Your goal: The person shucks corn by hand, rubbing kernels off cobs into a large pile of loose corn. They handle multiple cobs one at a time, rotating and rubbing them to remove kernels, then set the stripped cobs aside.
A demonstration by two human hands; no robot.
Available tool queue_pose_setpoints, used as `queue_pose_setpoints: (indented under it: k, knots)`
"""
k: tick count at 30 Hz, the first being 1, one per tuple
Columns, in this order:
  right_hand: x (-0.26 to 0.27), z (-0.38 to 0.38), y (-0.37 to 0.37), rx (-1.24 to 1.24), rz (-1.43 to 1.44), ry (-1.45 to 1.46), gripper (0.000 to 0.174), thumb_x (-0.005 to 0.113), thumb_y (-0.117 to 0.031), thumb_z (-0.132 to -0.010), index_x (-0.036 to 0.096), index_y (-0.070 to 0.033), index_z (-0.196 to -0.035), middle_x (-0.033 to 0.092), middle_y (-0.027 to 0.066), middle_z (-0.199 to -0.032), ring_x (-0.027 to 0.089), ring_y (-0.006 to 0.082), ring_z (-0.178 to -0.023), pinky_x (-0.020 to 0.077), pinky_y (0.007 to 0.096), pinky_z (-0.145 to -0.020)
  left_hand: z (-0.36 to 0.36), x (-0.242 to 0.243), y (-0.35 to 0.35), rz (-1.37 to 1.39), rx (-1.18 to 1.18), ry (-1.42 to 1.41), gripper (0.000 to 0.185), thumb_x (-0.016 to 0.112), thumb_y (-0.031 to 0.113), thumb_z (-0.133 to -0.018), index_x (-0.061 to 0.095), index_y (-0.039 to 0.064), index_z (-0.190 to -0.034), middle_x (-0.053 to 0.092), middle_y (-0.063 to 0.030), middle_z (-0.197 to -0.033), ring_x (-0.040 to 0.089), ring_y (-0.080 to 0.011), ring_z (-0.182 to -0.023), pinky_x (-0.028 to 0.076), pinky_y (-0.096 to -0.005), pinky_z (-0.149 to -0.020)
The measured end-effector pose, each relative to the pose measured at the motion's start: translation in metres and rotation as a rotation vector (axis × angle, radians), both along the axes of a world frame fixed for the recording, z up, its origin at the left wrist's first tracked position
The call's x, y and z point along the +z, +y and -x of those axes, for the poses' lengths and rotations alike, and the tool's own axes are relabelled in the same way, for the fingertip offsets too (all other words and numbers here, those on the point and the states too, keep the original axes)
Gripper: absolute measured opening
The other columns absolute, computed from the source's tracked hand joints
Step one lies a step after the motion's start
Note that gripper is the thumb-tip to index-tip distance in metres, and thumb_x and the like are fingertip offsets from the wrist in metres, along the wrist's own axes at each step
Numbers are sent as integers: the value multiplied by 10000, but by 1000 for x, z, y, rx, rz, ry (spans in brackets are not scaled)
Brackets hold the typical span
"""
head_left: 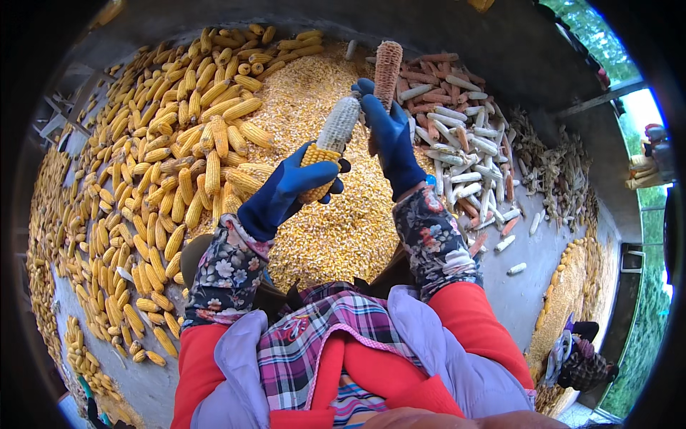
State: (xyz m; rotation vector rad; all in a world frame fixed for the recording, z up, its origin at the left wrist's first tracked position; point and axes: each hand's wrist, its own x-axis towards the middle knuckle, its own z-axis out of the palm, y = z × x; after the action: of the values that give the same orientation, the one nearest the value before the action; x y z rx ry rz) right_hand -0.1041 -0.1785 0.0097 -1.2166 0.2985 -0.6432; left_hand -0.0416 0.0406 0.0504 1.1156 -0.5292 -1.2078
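Note:
My left hand (pixel 289 185), in a blue coated work glove, grips a partly shelled corn ear (pixel 338 127). Its lower part keeps yellow kernels, while the upper part is a bare whitish cob tilted up to the right. My right hand (pixel 390 137), gloved the same way, is closed around a bare reddish corn cob (pixel 387 69) standing nearly upright. The two cobs are close together; whether they touch is hard to tell. Beneath both hands spreads a heap of loose corn kernels (pixel 327 236).
Unshelled yellow corn ears (pixel 161 145) are piled on the left. Bare cobs (pixel 471 161) lie heaped on the right, with dry husks (pixel 563 171) beyond. A concrete wall (pixel 482 43) borders the far side. At far right, a person (pixel 584 359) is near more spread kernels (pixel 560 305).

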Motion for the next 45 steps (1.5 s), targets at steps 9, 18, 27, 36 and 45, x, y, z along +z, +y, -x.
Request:
queue_pose_setpoints:
  k: [9,18,27,36,45]
  knots:
    - [-8,-1,-6,414,-572,-248,602,568,-353,-1055,415,-7,-1523,684,62,-1056,678,224,-951,566,454,-941,15,-50,-31,-11,108,-275,606,749,338,-943,525,-24,-1374,666,-96,-1178,652,-148,-1030,529,-317,-909]
    - [19,-7,22,279,-207,-211,538,489,-339,-1087,450,27,-1479,571,2,-830,567,165,-798,505,383,-786,9,-65,-35,32,90,188,584,413,550,-1079,601,33,-1276,710,-103,-1021,709,-196,-896,568,-331,-818]
    - [5,-12,-6,-40,764,-403,444,468,-270,-1093,453,-21,-1460,677,118,-945,657,184,-798,557,362,-794,-1,-89,-41,41,267,452,743,454,672,-1019,560,2,-1322,686,-149,-1127,703,-219,-963,589,-358,-836]
    - [17,11,52,14,870,-289,475,717,-155,-900,594,8,-1329,702,96,-912,677,206,-815,530,345,-736,2,-71,-30,46,-179,630,781,491,715,-972,518,45,-1373,662,-153,-1188,687,-254,-999,569,-398,-836]
    - [37,26,90,202,1190,-413,541,814,-294,-705,702,-120,-1205,737,69,-1117,699,317,-1043,511,488,-943,-46,-101,-11,239,100,685,507,469,427,-1077,526,38,-1397,641,-118,-1252,647,-197,-1098,530,-346,-983]
